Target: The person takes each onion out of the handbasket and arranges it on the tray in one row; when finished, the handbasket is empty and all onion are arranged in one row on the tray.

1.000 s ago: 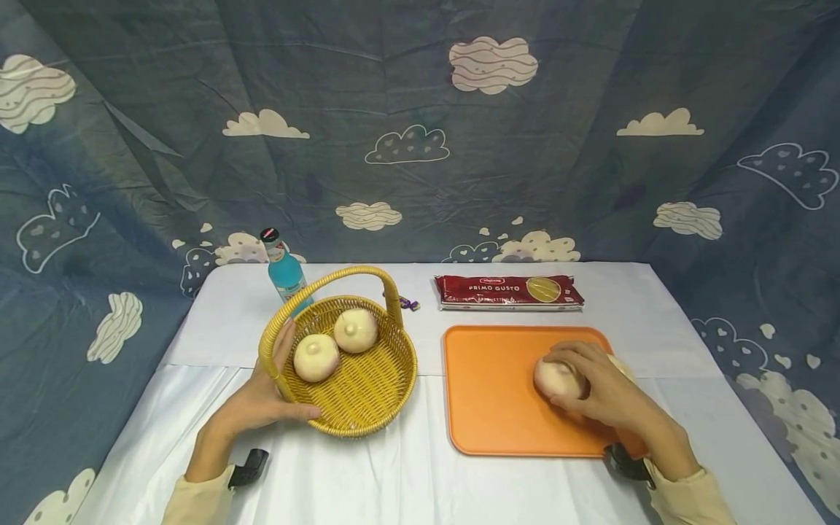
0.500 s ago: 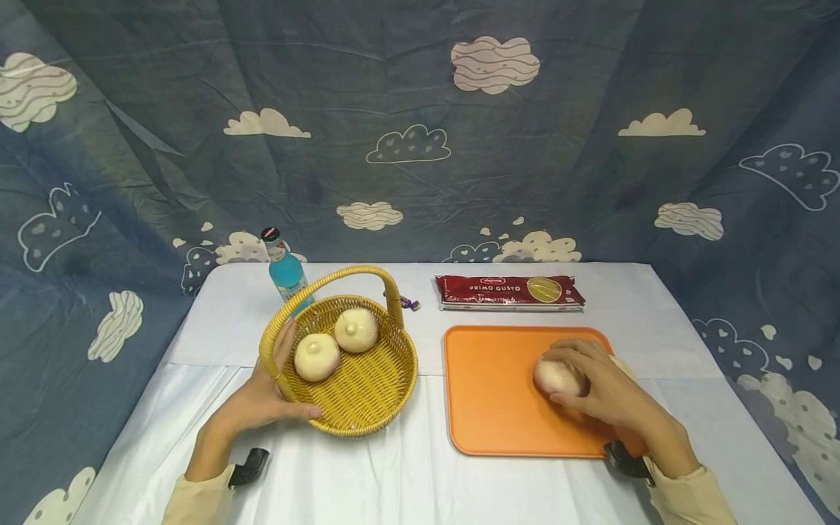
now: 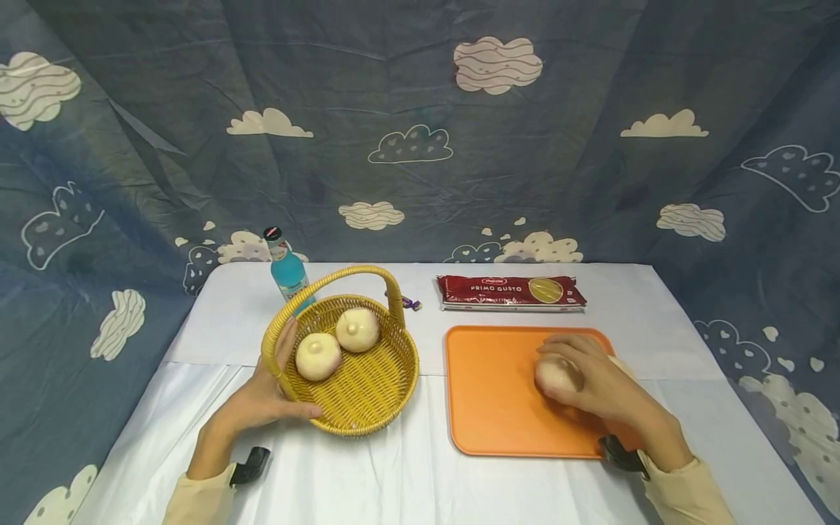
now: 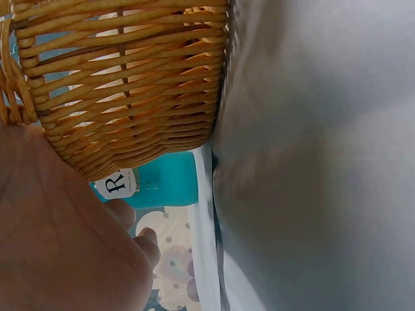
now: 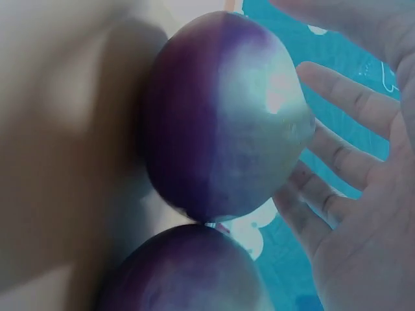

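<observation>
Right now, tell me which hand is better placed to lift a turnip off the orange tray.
Right, most likely: the right hand arches beside a turnip on the orange tray, while the left hand is at the basket, away from the tray.

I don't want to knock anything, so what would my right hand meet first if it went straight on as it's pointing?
Most likely the purple-and-white turnip on the orange tray, just ahead of your right hand, though whether they touch is unclear.

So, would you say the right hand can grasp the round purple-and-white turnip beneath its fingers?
Probably yes: the right hand arches over the turnip with nothing visible between them, and the second turnip lies alongside, not between.
</observation>
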`<move>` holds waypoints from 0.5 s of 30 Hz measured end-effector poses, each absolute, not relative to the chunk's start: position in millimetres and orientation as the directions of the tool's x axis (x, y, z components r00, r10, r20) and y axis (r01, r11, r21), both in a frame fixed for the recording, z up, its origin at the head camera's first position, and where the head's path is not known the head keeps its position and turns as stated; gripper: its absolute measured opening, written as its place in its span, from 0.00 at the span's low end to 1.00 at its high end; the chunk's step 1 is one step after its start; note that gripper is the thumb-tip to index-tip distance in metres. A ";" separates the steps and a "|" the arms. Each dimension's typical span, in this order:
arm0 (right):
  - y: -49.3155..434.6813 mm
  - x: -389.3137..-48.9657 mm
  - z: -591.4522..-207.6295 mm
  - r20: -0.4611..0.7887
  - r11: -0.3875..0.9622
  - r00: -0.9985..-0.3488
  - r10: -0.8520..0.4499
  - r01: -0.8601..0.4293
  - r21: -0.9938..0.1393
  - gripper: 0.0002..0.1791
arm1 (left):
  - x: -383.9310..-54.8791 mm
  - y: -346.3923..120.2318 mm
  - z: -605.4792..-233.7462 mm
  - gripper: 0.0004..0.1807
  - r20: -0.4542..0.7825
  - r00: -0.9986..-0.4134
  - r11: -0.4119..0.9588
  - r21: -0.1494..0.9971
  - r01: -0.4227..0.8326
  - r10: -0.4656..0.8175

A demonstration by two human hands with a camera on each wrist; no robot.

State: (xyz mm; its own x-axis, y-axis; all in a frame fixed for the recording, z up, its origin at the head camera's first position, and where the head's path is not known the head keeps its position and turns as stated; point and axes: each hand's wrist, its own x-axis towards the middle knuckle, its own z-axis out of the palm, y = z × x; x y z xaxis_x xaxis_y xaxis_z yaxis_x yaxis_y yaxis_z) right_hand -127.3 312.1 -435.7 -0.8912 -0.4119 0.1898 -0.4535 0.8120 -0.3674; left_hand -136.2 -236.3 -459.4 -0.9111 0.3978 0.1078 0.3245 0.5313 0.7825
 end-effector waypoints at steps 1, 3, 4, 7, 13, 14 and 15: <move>311.4 -127.6 -435.2 0.193 0.809 -0.890 -0.414 -0.457 -0.369 0.37 | -136.3 -235.9 -459.3 0.82 0.112 -0.910 0.531 0.781 0.329 0.398; 309.4 -128.5 -434.2 0.196 0.804 -0.886 -0.420 -0.464 -0.372 0.36 | -136.5 -235.0 -458.8 0.82 0.115 -0.911 0.531 0.780 0.330 0.397; 308.2 -129.1 -433.6 0.198 0.800 -0.883 -0.426 -0.469 -0.374 0.35 | -136.7 -234.6 -458.6 0.82 0.115 -0.910 0.528 0.783 0.329 0.397; 303.5 -130.7 -431.3 0.189 0.792 -0.878 -0.441 -0.479 -0.379 0.33 | -136.9 -234.1 -458.4 0.82 0.114 -0.911 0.523 0.787 0.326 0.396; 292.4 -133.4 -428.8 0.229 0.756 -0.849 -0.477 -0.529 -0.385 0.33 | -136.6 -235.2 -458.8 0.82 0.112 -0.912 0.525 0.787 0.324 0.395; 290.7 -134.0 -428.7 0.238 0.751 -0.843 -0.483 -0.538 -0.382 0.33 | -136.6 -235.6 -458.9 0.82 0.112 -0.912 0.528 0.784 0.326 0.395; 289.0 -134.6 -428.6 0.245 0.746 -0.838 -0.488 -0.546 -0.381 0.33 | -136.6 -236.0 -459.0 0.82 0.113 -0.911 0.530 0.783 0.327 0.396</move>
State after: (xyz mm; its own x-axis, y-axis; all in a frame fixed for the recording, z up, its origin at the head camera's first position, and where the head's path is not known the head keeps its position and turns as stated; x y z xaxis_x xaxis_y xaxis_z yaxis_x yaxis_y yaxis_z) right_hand -134.6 289.0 -428.6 -0.8375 -0.4882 0.2453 -0.5464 0.7460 -0.3807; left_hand -136.6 -236.0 -459.0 -0.9114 0.3957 0.1129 0.3270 0.5299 0.7825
